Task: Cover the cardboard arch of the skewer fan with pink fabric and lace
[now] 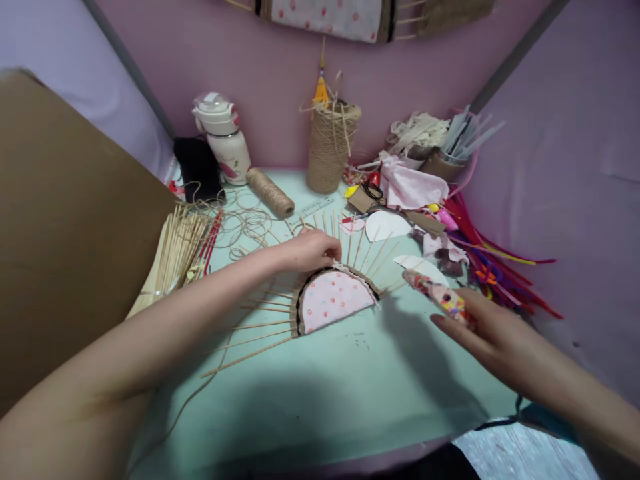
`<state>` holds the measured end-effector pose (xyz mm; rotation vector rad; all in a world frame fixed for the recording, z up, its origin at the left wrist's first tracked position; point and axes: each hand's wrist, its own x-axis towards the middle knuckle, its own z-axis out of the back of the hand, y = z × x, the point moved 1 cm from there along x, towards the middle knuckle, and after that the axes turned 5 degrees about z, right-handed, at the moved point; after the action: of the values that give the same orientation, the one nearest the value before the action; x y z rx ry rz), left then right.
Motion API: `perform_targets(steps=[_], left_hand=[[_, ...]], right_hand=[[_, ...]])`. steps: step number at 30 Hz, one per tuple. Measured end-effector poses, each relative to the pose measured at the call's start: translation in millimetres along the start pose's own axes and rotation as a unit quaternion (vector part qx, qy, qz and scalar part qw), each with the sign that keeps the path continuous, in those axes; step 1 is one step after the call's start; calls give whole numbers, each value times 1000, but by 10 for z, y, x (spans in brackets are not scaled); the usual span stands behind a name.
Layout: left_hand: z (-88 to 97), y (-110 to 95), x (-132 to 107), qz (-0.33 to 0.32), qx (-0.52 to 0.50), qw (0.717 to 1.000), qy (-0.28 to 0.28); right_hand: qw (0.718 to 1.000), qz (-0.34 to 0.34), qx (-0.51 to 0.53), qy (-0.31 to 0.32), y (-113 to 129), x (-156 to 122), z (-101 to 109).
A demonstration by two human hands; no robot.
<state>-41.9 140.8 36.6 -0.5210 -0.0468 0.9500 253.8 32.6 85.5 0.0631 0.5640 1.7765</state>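
A half-round fan-like piece lies on the table, its pink cloth dotted with red prints. Brown twine and a black band edge its curve, and thin sticks radiate outward from it. At the top of this curve my left hand is closed, its fingertips pinching the end of a narrow white lace trim. To the right, raised above the table, my right hand grips a tool with a multicoloured patterned body. It points toward the piece; its exact kind is unclear.
Bundled sticks and loose twine lie left, beside a cardboard panel. A twine spool, a white bottle and a large twine cone stand behind. Cloth scraps and coloured pipe cleaners crowd the right.
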Motion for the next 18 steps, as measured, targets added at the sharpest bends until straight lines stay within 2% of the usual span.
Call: perform_targets(steps=[5,7,9,11,14,18], left_hand=[[-109,35,-141,-30,15,999,-25],[-136,17,-177,-31,37,998,-43],[-152,-14,-194,-22,65,995,-65],[-163,-45,-205,-18,93,992,-86],[-187,-69,-231,-29,128,986,-104],[-235,-60,-289,-41,161,980,-108]], right_hand=[[989,-13,-98,-112,-466,-329,-646],[980,-18,-123,-157,-546,-395,-854],[975,-14,-136,-174,-570,-441,-969],[975,-4,-155,-163,-551,-472,-979],[968,20,-188,-166,-424,-470,-837],[968,86,-128,-199,-37,-269,-633]])
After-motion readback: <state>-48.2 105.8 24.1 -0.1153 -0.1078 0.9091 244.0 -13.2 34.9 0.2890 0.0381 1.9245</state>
